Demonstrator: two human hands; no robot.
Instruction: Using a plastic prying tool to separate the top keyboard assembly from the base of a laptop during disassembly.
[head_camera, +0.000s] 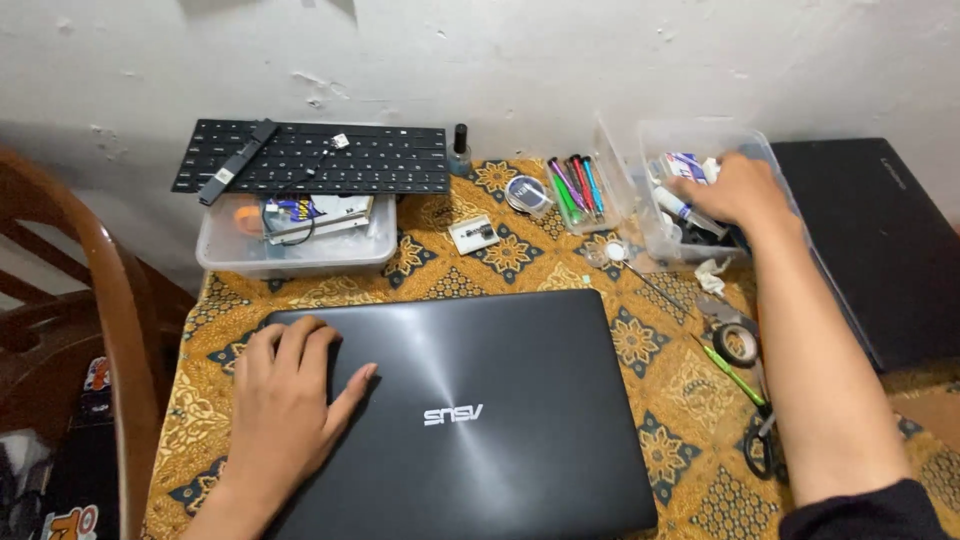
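Observation:
A closed dark grey laptop (480, 400) lies on a table covered with a yellow patterned cloth (520, 250). My left hand (285, 395) rests flat on the lid's near left part, fingers spread. My right hand (730, 190) reaches into a clear plastic box (700, 140) at the back right, among small tubes and bottles. Whether its fingers grip anything inside is hidden.
A loose black keyboard (310, 157) lies on a clear tub (300, 250) at back left. Coloured tools fill a small tray (578, 190). A tape roll (738, 343), green tweezers (730, 375) and scissors (762, 440) lie right of the laptop. A second black laptop (880, 240) is far right, a wooden chair (110, 330) left.

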